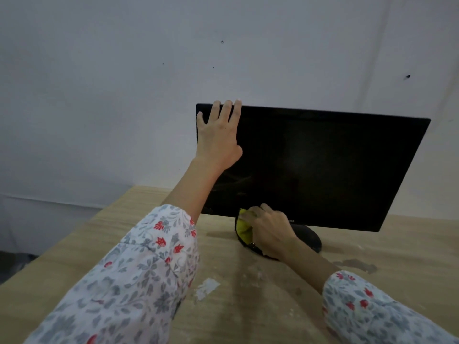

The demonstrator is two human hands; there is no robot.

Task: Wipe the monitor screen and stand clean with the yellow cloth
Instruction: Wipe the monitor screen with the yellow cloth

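Monitor (pixel 323 165) sits on a wooden table (pixel 248 306), toward its back edge & close to a pale grey wall (pixel 124 83), screen facing the wearer and turned a bit so its right side runs further off.

Head view, only one given:

L hand (pixel 218 135) is spread flat over the top-left corner of the screen, fingers (pixel 227 110) hooked over the upper bezel, thumb out to the side. Holds nothing; prob. there to brace the panel so it doesn't rock or swivel while the other hand rubs below.

R hand (pixel 269 229) is curled round the yellow cloth (pixel 243 228), bunched up in the grip, pressed down at the bottom bezel where it meets the stand (pixel 308 238). Cloth touches the front-left of the base; can't tell if it also touches the neck, hand hides that. Looks like the stand part of the job is in hand, or the lower edge of the screen.

Materials: screen is glossy black, flat, thin-framed, w/ faint smears low-left near the forearm. Base is a dark rounded oval, matte-ish. Cloth looks soft, w/ a dark edge or underside showing under the hand. Tabletop is light wood grain, scuffed, w/ white paint-like patches & a grey stain at right. Sleeves (pixel 129 281) are white floral print, loose.
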